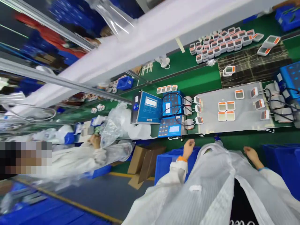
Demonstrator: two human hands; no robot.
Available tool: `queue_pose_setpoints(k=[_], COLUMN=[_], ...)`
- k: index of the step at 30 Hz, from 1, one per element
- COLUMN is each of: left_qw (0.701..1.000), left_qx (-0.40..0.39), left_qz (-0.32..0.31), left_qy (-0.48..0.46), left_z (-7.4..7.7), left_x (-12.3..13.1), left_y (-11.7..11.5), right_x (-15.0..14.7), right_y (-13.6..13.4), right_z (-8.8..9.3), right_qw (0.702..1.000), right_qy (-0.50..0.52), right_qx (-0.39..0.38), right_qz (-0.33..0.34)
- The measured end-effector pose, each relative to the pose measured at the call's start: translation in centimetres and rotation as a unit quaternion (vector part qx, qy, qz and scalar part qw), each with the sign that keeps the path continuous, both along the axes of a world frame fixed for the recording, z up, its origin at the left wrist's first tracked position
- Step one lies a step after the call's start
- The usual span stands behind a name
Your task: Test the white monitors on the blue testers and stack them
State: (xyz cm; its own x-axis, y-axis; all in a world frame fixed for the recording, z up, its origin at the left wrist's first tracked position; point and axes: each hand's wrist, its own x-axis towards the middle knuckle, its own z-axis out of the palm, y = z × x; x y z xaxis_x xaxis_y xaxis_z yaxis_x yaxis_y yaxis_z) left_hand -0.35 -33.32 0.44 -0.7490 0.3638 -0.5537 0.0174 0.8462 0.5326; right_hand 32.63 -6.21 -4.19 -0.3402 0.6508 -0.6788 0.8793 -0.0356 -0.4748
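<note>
My left hand [188, 148] is below the bench's front edge, near the blue keypad units. Its fingers are loosely bent, a little apart, with no object seen in them. Off to the right, my right hand [250, 153] hangs below the edge, loosely open and touching nothing visible. On the grey mat [211, 124] between them lie several white devices with screens [226, 111], grouped in a block, and a single orange-framed one [239, 94] behind. Similar devices stand in fixtures at the left [198, 108] and right [259, 103] sides of the mat.
A blue tester with a display [150, 107] and a keypad unit [172, 126] stand left of the mat. Many devices [220, 45] are stacked at the back. Blue bins [161, 164] and cardboard [140, 161] are below the bench. A co-worker's hand [95, 141] is at left.
</note>
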Motion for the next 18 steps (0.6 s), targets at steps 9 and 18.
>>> queue_pose_setpoints(k=[9, 18], left_qw=[0.993, 0.976], left_qx=[0.085, -0.054], left_qz=[0.051, 0.155], left_qy=[0.064, 0.142], left_z=[-2.3, -3.7], left_x=[-11.5, -10.5], left_y=[11.5, 14.9], right_x=[-17.1, -19.3], right_y=[6.3, 14.4], right_z=[0.8, 0.4], right_qw=[0.963, 0.930], right_qy=[0.160, 0.163], right_qx=[-0.008, -0.124], right_qz=[0.215, 0.306])
